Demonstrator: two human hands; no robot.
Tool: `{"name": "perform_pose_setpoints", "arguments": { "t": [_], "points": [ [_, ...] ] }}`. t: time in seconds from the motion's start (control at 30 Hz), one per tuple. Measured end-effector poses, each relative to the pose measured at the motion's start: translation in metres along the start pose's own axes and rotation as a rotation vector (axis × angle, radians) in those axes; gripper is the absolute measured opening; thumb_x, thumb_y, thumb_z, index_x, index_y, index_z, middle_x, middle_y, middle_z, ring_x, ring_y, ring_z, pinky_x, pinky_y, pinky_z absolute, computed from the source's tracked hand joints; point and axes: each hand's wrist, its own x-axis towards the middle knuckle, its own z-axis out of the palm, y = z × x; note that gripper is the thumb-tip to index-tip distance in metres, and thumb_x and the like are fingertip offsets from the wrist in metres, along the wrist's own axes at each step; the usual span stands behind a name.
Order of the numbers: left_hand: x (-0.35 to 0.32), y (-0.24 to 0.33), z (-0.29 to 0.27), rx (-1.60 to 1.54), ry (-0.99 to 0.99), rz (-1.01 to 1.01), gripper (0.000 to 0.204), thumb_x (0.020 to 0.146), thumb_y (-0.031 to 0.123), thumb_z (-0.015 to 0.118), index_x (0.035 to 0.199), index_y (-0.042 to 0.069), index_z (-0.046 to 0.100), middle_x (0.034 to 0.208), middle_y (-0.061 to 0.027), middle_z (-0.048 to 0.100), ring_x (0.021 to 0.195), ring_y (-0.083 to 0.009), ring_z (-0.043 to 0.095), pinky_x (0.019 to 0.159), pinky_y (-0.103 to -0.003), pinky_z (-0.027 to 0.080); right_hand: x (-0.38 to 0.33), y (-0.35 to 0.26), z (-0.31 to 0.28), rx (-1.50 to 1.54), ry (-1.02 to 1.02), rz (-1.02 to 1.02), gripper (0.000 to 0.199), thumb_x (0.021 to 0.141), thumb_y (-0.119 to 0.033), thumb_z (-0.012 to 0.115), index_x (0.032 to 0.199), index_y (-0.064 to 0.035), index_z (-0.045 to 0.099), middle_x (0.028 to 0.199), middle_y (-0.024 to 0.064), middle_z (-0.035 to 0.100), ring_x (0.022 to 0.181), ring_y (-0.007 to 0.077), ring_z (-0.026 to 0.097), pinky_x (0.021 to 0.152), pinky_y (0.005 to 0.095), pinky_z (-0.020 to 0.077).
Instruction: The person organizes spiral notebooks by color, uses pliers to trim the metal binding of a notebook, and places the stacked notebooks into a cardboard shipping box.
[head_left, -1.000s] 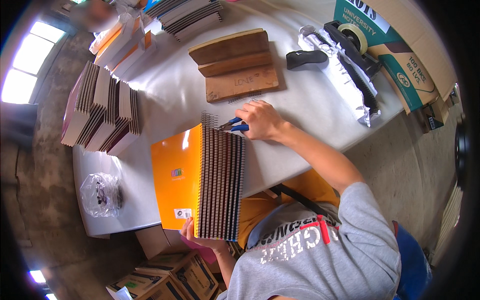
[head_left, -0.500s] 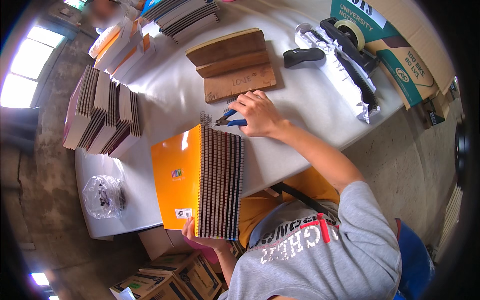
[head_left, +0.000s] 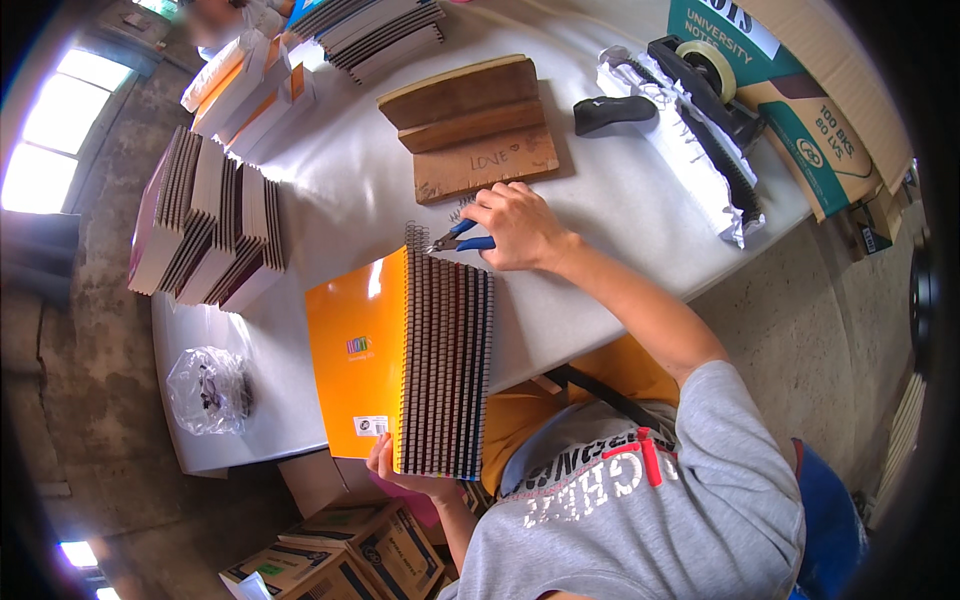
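Two hands busy, right hand [head_left: 520,225] gripping blue pliers [head_left: 462,240], left hand [head_left: 400,478] clasping notebook stack [head_left: 425,365] overhanging table edge [head_left: 250,455]

A white table [head_left: 330,190] stands on a grey concrete floor [head_left: 90,330], with bright daylight coming through windows [head_left: 45,130] at the left and cardboard boxes [head_left: 340,555] beneath.

Orange notebook cover [head_left: 358,350], blue-handled pliers [head_left: 462,238], white table [head_left: 340,190]
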Motion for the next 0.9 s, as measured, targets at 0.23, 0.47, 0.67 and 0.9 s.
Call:
{"name": "perform_pose_setpoints", "arguments": {
  "t": [0.23,0.47,0.67,0.9],
  "points": [
    [0.002,0.003,0.000,0.015,-0.003,-0.006,0.047,0.073,0.016,0.070,0.107,0.008,0.039,0.101,-0.0079,0.045,0.100,-0.0217,0.047,0.092,-0.039,0.039,0.001,-0.001,0.002,-0.077,-0.023,-0.065,0.029,0.067,-0.024,0.066,0.091,-0.0086,0.064,0.088,0.0100,0.061,0.086,0.0250,0.058,0.081,0.0372,0.0449],
    [0.000,0.000,-0.001,0.026,-0.020,0.008,0.051,0.074,0.024,0.071,0.110,0.009,0.039,0.101,-0.0071,0.044,0.101,-0.0218,0.046,0.093,-0.039,0.038,-0.002,0.001,0.010,-0.043,-0.055,-0.008,0.020,0.068,-0.023,0.065,0.081,-0.0086,0.062,0.077,0.0116,0.061,0.074,0.0274,0.062,0.069,0.0389,0.0497],
    [-0.002,-0.004,-0.002,0.028,-0.003,-0.009,0.049,0.076,0.023,0.069,0.111,0.009,0.038,0.100,-0.0072,0.044,0.100,-0.0219,0.046,0.092,-0.039,0.038,-0.001,0.003,-0.006,0.024,-0.049,0.070,0.022,0.069,-0.023,0.062,0.085,-0.0078,0.063,0.084,0.0122,0.063,0.083,0.0263,0.061,0.077,0.0378,0.0466],
    [-0.004,-0.006,-0.001,0.016,0.005,-0.020,0.045,0.076,0.019,0.068,0.109,0.009,0.039,0.100,-0.0073,0.044,0.099,-0.0221,0.047,0.093,-0.039,0.038,0.007,-0.002,0.000,-0.026,0.023,-0.041,0.031,0.065,-0.026,0.064,0.091,-0.0087,0.063,0.093,0.0101,0.060,0.093,0.0254,0.057,0.084,0.0372,0.0410]
  ]
}}
